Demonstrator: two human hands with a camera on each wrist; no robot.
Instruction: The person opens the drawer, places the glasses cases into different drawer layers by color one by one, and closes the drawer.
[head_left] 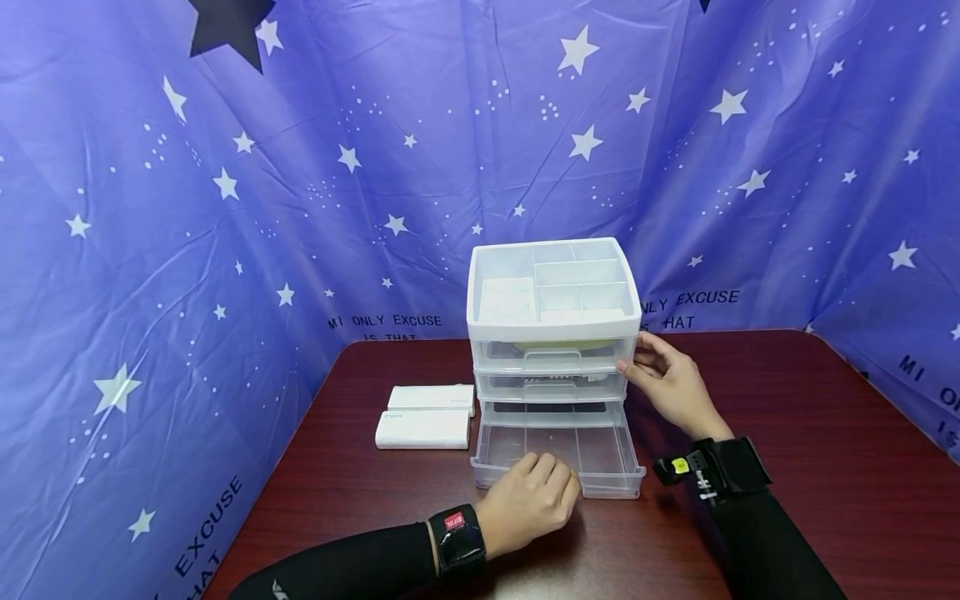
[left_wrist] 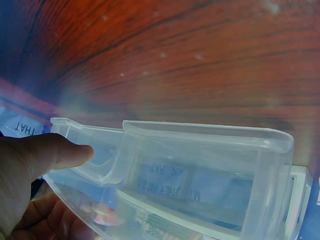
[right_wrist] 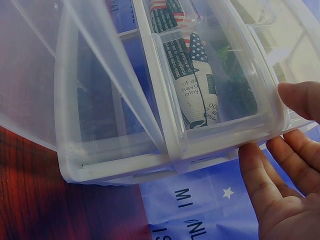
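Observation:
A small plastic drawer cabinet (head_left: 555,331) with a white compartmented top stands on the table. Its clear bottom drawer (head_left: 611,486) is pulled out toward me, and no contents show in it. My left hand (head_left: 531,504) grips the drawer's front at the handle notch, the thumb (left_wrist: 75,156) on one side and curled fingers on the other. At the cabinet's right side, my right hand (head_left: 671,383) holds the frame, thumb at the front edge and fingers along the side wall. Through the closed middle drawer (right_wrist: 235,125), a printed item with a flag pattern (right_wrist: 197,75) shows.
Two white box-like items (head_left: 422,429) lie side by side left of the cabinet on the dark red wooden table (head_left: 337,483). Something yellowish (head_left: 562,344) shows inside the top drawer. A blue star-patterned curtain (head_left: 450,167) hangs behind the table and along its sides.

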